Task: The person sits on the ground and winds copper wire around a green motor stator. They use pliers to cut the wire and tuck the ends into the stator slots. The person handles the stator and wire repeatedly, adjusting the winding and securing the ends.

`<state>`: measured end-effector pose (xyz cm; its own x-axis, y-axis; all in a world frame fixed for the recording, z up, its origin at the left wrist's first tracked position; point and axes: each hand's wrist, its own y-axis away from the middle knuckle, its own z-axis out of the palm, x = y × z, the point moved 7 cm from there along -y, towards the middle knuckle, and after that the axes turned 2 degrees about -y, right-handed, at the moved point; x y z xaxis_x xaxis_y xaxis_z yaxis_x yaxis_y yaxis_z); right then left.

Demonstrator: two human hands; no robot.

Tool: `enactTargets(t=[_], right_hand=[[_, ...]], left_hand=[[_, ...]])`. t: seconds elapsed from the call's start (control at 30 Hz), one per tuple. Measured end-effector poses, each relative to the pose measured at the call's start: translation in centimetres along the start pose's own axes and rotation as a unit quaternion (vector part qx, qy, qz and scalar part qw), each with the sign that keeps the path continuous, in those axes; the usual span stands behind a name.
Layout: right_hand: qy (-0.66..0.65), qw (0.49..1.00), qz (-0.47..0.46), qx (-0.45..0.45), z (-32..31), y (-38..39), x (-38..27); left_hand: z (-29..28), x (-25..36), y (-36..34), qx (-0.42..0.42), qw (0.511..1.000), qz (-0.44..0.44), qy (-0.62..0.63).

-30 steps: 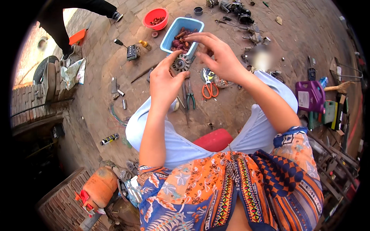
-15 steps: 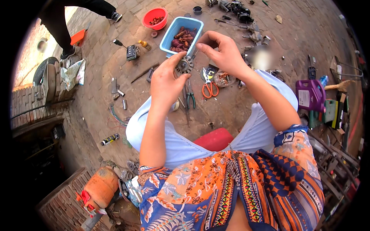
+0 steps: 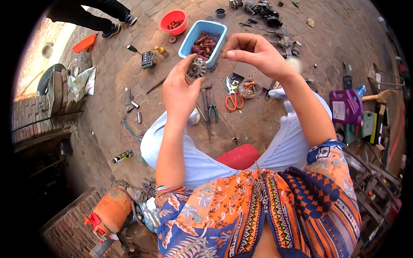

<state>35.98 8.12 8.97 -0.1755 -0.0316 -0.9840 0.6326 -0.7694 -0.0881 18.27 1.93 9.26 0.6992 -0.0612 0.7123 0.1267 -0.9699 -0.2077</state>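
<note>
At far left, a bystander's dark-trousered legs (image 3: 86, 16) stand well clear of the work area, while an orange gas cylinder (image 3: 112, 207) lies on its side at near left. A slim black-and-yellow can (image 3: 122, 156) rests on the paving, and farther off a red bowl (image 3: 179, 31) holds small copper-coloured pieces, its raised wall apparently serving to keep them from scattering. In the centre, the seated worker's left hand (image 3: 177, 88) is clamped on a round, toothed metal part (image 3: 196, 69), thumb and fingers gripping its edge, perhaps to leave the face exposed. The part is held up just short of a blue basin (image 3: 188, 39), whose walls seem to gather the reddish-brown coils (image 3: 205, 45) loosely heaped inside. Pliers (image 3: 212, 107) and orange-handled scissors (image 3: 234, 97) lie with handles toward the worker, presumably for easy pickup, beside a clear tub (image 3: 257, 90) of small bits. The right hand (image 3: 260, 56) hangs apart from the part, thumb and fingertips drawn close; whether they pinch anything cannot be told. A purple jug (image 3: 352, 105) stands far right, seemingly out of the way.
</note>
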Motion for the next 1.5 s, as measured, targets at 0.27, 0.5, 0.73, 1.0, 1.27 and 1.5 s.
enactTargets(t=[0.27,0.5,0.73,1.0,1.27,1.5], right_hand=[[0.115,0.964,-0.045,0.235,-5.4,-0.7,0.7],[0.380,0.877,0.083,0.283,-8.5,0.2,1.7],[0.436,0.871,-0.197,0.107,0.6,-0.1,-0.2],[0.436,0.879,-0.167,0.101,2.0,0.2,1.8],[0.396,0.908,-0.133,0.039,2.3,0.5,1.4],[0.400,0.899,-0.165,0.071,2.2,0.4,1.0]], left_hand=[[1.7,0.0,0.5,-0.045,0.993,0.073,-0.085],[1.9,0.5,0.3,-0.140,0.989,0.000,0.048],[1.0,0.6,0.5,-0.080,0.995,0.013,0.065],[0.9,0.7,0.9,-0.089,0.993,-0.033,0.074],[0.5,0.3,0.7,-0.042,0.996,-0.042,0.062],[0.5,0.4,0.6,-0.042,0.998,-0.028,0.048]])
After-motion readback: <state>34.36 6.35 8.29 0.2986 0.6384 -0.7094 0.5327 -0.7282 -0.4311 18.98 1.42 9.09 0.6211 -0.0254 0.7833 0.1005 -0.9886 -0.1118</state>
